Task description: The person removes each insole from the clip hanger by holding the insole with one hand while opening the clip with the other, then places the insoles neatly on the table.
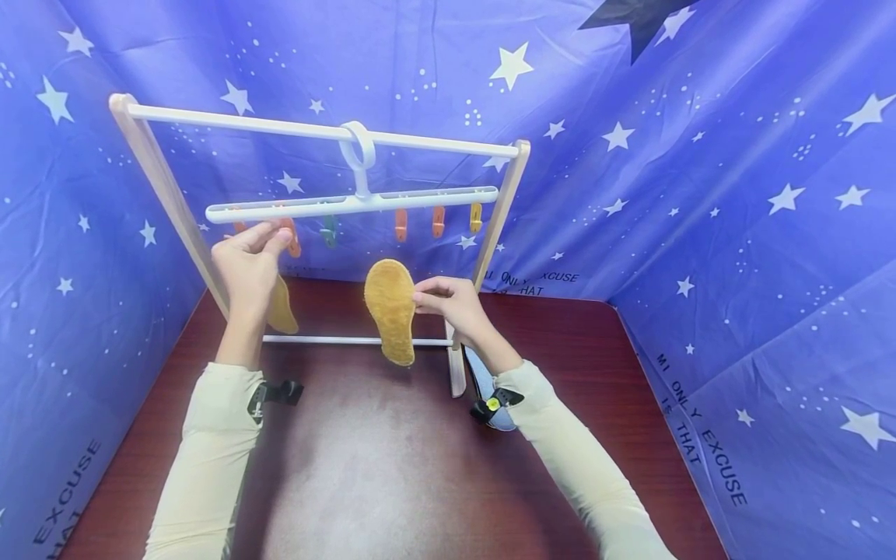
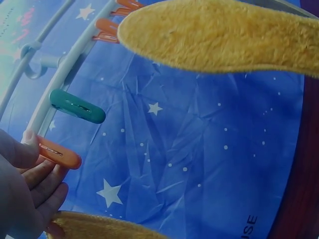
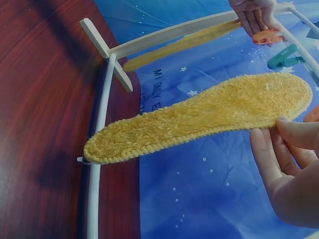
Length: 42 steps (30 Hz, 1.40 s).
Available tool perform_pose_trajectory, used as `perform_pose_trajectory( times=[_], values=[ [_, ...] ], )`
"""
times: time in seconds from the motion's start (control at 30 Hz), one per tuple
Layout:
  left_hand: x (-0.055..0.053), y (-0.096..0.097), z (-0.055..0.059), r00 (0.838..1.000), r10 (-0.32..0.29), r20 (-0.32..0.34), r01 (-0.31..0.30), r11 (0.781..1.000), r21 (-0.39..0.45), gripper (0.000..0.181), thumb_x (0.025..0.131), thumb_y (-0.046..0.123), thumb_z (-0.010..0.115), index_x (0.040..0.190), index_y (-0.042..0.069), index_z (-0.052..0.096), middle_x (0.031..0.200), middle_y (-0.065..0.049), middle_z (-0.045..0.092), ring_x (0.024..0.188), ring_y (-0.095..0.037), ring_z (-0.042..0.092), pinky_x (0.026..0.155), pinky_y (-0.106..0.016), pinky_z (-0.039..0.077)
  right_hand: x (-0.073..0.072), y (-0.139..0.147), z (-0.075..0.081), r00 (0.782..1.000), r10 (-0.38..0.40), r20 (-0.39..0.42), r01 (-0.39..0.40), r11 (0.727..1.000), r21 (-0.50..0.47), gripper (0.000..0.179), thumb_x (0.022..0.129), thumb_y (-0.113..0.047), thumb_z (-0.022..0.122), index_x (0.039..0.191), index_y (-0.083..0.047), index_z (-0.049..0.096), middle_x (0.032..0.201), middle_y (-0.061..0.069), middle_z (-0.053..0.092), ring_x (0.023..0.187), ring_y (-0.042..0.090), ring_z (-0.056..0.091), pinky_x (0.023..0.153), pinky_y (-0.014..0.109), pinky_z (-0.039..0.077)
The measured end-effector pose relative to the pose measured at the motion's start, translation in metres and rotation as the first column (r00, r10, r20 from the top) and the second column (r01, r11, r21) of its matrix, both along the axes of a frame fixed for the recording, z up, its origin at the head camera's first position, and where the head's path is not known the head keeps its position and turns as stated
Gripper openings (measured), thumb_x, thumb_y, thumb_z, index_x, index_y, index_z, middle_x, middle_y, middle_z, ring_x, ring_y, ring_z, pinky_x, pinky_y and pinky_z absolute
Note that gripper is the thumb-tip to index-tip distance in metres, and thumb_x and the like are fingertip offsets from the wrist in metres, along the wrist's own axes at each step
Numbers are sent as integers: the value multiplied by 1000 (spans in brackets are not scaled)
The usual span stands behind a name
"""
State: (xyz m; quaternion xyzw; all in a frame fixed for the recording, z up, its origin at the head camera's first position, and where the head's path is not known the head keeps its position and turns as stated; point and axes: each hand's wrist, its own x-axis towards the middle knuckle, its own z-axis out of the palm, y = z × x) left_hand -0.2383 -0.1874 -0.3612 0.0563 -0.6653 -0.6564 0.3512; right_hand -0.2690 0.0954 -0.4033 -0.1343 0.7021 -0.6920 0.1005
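A white hanger [image 1: 420,200] with several coloured clips hangs from the rack's top rail. At its left part, my left hand [image 1: 245,268] pinches an orange clip [image 2: 61,153] between thumb and fingers. A fuzzy yellow insole [image 1: 283,311] hangs behind that hand, its upper end hidden in the head view. My right hand [image 1: 455,303] pinches the edge of another yellow insole [image 1: 390,311], held upright below the hanger, wide end up. In the left wrist view, a green clip [image 2: 77,106] sits beside the pinched one.
The wooden rack [image 1: 502,210] has white rails and stands on a dark red table [image 1: 560,365]. A light blue item [image 1: 502,418] lies partly hidden beneath my right wrist. Blue star-printed cloth [image 1: 700,179] surrounds the table at the back and sides.
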Motion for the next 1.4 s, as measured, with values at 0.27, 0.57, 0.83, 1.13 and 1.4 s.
perform_pose_trajectory(
  times=[0.27, 0.57, 0.83, 1.13, 1.4],
  values=[
    [4, 2, 4, 998, -11, -57, 13, 999, 30, 14, 92, -3, 71, 103, -10, 77, 65, 16, 70, 63, -3, 68, 61, -12, 51, 3, 24, 3, 999, -22, 28, 22, 1000, -10, 24, 92, 10, 66, 111, 23, 62, 81, -2, 73, 74, 10, 73, 79, 34, 65],
    [6, 4, 5, 993, -15, -114, 22, 998, 61, 13, 91, -6, 71, 101, -13, 75, 65, 13, 70, 63, -5, 68, 63, -13, 52, 4, 54, 7, 998, -51, 37, 51, 999, 11, 9, 93, 10, 65, 101, 8, 70, 78, -3, 73, 72, 9, 72, 77, 33, 65],
    [7, 5, 7, 996, -2, -93, 10, 996, 86, 17, 91, -4, 72, 105, -13, 74, 68, 15, 72, 64, -3, 70, 65, -12, 53, 5, 80, 7, 996, -77, 50, 76, 997, 16, 13, 94, 11, 63, 95, 0, 69, 80, -1, 73, 73, 10, 73, 80, 35, 65],
    [6, 5, 7, 997, -11, -79, 19, 994, 105, 18, 91, -3, 72, 107, -11, 75, 70, 15, 74, 66, -2, 71, 68, -12, 54, 5, 115, 8, 994, -95, 52, 92, 995, 47, 14, 94, 13, 59, 96, 0, 67, 81, -3, 73, 75, 10, 72, 78, 32, 65],
    [5, 4, 6, 995, -22, -99, 32, 994, 101, 17, 91, -3, 72, 106, -12, 75, 70, 14, 74, 66, -4, 70, 68, -12, 55, 5, 140, 7, 994, -90, 63, 84, 992, 98, 16, 95, 12, 57, 95, -2, 65, 80, -4, 71, 74, 8, 71, 74, 26, 64]
  ],
)
